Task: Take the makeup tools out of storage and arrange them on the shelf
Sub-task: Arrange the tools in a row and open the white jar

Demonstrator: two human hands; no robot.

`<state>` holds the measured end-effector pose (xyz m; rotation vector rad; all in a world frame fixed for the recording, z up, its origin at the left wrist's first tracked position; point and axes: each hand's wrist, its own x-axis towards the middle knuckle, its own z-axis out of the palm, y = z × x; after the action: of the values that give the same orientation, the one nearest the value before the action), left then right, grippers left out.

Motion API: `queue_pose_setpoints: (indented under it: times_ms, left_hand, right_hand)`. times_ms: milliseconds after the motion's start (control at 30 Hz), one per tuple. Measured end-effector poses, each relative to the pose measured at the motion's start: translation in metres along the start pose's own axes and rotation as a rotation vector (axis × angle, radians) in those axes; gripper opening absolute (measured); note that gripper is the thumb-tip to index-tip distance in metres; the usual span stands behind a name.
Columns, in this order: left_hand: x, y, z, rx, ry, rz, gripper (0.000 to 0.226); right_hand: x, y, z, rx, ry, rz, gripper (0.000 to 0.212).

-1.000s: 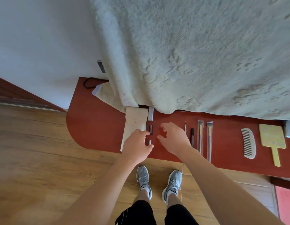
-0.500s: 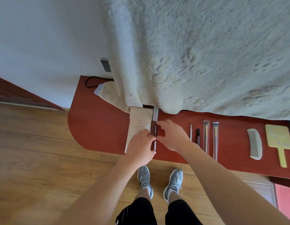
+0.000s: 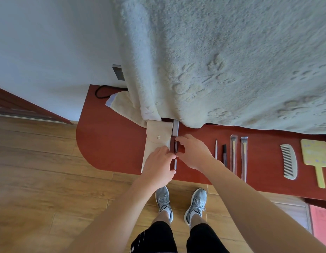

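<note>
L hand + R hand both clamped on slim dark-and-silver makeup stick.
On my feed R thumb + index pinch the stick's dark upper part, and L fingers curl round its silver lower end, twd the front edge of the red-brown wooden shelf. Stick runs front-to-back, just right of the beige fabric snap pouch. Grey flat bar sits behind it at the back edge, partly under the fluffy pale blanket. Further right, well apart from the hands: thin white stick, short dark stick, two wrapped brushes side by side, then cream comb + yellow paddle w/ handle nr the right end.
</note>
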<state>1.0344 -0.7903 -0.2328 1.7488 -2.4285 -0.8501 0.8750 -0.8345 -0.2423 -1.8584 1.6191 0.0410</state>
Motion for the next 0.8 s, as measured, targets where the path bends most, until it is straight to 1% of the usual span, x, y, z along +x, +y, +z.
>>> queue_pose_setpoints:
  times_ms: [467,667,800]
  left_hand:
    - [0.002,-0.001,0.002,0.066,0.001,0.014,0.039]
    - [0.003,0.003,0.006,0.117,0.000,0.035,0.037]
    - [0.005,0.011,0.010,0.109,-0.009,0.043,0.038]
  right_hand:
    - [0.000,0.003,0.000,-0.006,0.022,-0.002,0.049]
    - [-0.006,0.010,-0.004,-0.016,0.023,0.004,0.049]
    - [-0.012,0.017,-0.008,-0.020,0.037,0.016,0.049]
